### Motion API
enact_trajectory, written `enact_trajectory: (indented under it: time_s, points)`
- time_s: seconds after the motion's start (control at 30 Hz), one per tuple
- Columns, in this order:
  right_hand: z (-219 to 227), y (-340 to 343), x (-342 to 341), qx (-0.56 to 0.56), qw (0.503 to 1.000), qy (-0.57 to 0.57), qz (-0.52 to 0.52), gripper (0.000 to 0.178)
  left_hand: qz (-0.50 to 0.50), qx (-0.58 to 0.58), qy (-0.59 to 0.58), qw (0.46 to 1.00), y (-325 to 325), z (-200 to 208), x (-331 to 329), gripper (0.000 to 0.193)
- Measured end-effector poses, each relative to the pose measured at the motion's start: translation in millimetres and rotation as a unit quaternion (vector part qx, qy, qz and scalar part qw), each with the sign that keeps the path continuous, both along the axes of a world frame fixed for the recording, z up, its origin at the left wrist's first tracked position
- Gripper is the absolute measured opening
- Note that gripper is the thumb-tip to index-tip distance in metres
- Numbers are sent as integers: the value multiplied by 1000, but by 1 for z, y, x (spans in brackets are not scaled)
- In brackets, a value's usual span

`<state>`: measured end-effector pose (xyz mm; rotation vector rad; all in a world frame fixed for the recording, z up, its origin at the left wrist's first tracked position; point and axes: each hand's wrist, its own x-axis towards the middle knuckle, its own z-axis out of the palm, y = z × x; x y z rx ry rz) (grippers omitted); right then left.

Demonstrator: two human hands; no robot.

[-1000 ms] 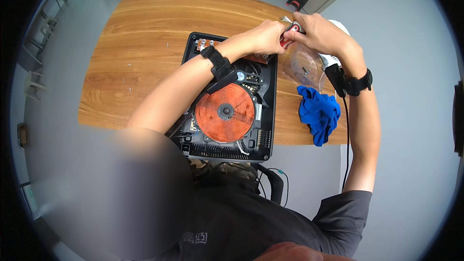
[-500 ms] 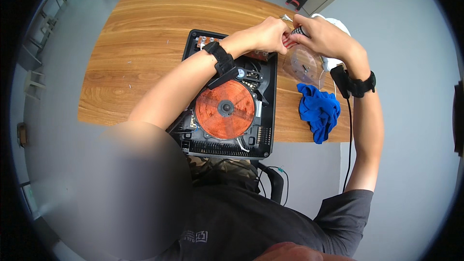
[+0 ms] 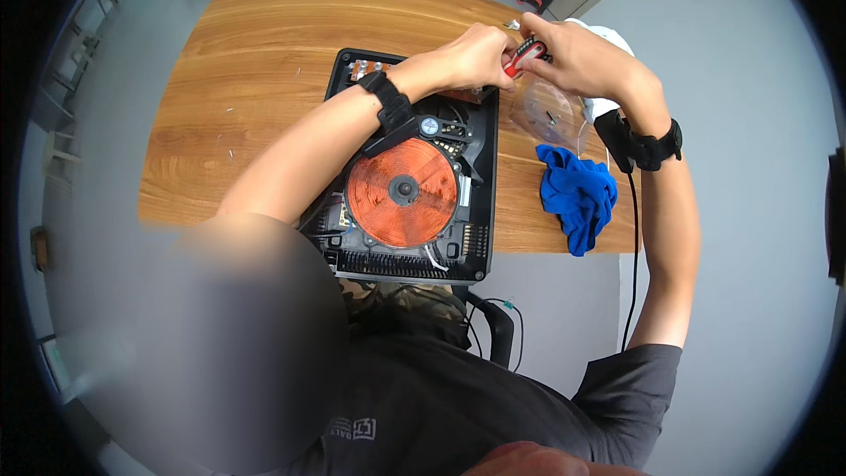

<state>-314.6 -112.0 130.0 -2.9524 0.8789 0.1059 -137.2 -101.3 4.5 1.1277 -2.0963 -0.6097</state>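
A red-and-black hand tool [image 3: 528, 56] sits in the closed fingers of my right hand [image 3: 577, 57], above the far right corner of an opened induction cooker. Its tip is hidden, so I cannot tell its exact kind. My left hand [image 3: 480, 55] reaches across the cooker, its fingers curled and pinched at the tool's red lower end. The cooker's black housing [image 3: 486, 203] lies with its inside facing up. A round copper coil [image 3: 374, 189] fills its middle, and part of a reddish-brown circuit board [image 3: 359, 69] shows at the far edge under my left forearm.
Right of the cooker lie a clear shallow dish [image 3: 538, 119] with small metal pieces and a crumpled blue cloth [image 3: 577, 198]. A white object [image 3: 599, 107] is partly behind my right hand. Tiny light bits [image 3: 231, 154] dot the wooden table [image 3: 256, 44].
The tool has turned between my hands and now shows more of its red-and-black handle. Both hands stay close together; the whole view has shifted slightly.
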Motion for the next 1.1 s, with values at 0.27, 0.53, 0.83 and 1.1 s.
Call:
enact_trajectory:
  time_s: [0.27,0.53,0.83,1.1]
  points:
    - [-6,-14,17,10,989,94,-115,60,-41,46,90,994,2,-10,2,37]
    - [3,3,9,-18,997,70,-34,53,-1,22,66,998,3,-6,4,25]
    - [-9,-2,15,-36,997,42,-59,67,-63,64,43,995,9,3,10,32]
    - [-20,-4,9,21,993,-28,-113,64,-43,7,4,999,10,8,63,38]
